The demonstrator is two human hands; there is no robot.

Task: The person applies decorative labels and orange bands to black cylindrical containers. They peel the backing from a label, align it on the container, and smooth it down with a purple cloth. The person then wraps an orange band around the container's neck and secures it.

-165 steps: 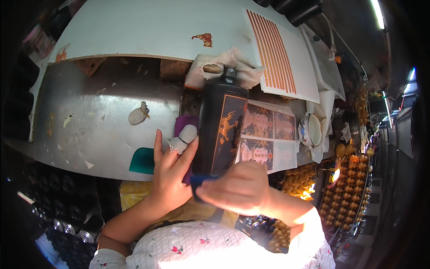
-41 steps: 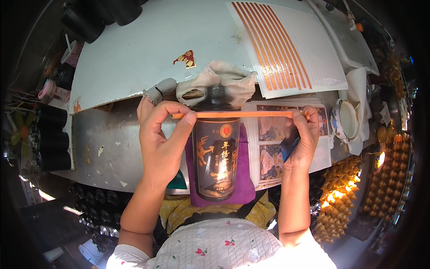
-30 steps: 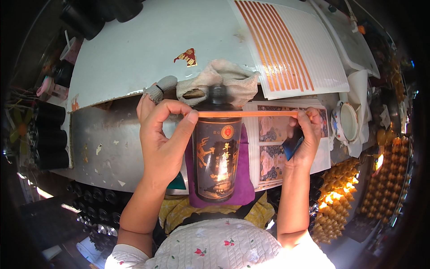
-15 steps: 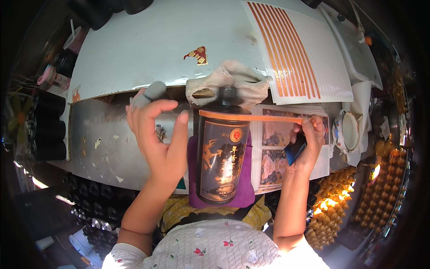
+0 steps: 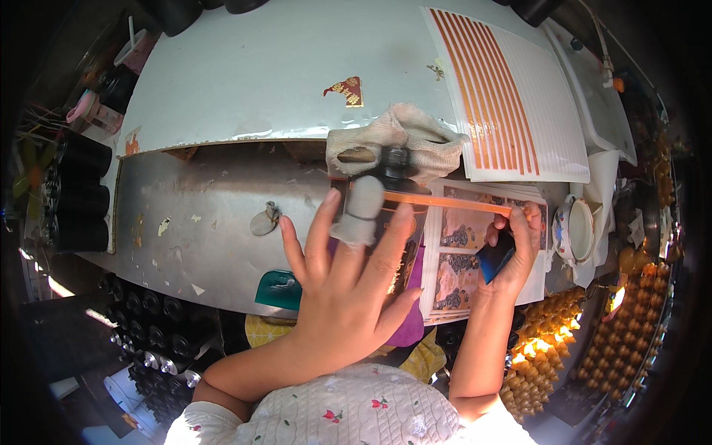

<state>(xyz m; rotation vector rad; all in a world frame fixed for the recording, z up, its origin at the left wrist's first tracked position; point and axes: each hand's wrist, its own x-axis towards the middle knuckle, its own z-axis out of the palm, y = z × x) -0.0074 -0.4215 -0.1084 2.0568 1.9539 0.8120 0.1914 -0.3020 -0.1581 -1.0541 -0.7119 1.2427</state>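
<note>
A dark bottle (image 5: 417, 236) with gold decoration lies with its black neck resting on a crumpled beige cloth (image 5: 397, 126) and its body on a purple cloth (image 5: 412, 326). Over the bottle spreads my left hand (image 5: 337, 308), fingers apart, with a whitish cover (image 5: 363, 211) on its middle finger; the hand hides much of the bottle. A thin orange strip (image 5: 452, 200) runs from the bottle's shoulder to my right hand (image 5: 517, 248), which pinches its far end. A flat dark-blue piece (image 5: 493, 256) is also tucked in that hand's palm.
Backing sheet with orange strips (image 5: 493, 89) lies on the raised white surface. Printed label sheets (image 5: 456, 278) lie right of the bottle, a round white container (image 5: 581, 226) beyond. A green flat piece (image 5: 278, 291) and grey finger cover (image 5: 265, 219) lie left. Black bottles (image 5: 80, 222) stand far left.
My left hand has swung from the bottle's left side to over it, palm down, with fingers spread. My right hand keeps hold of the strip's end. The whole view has shifted slightly.
</note>
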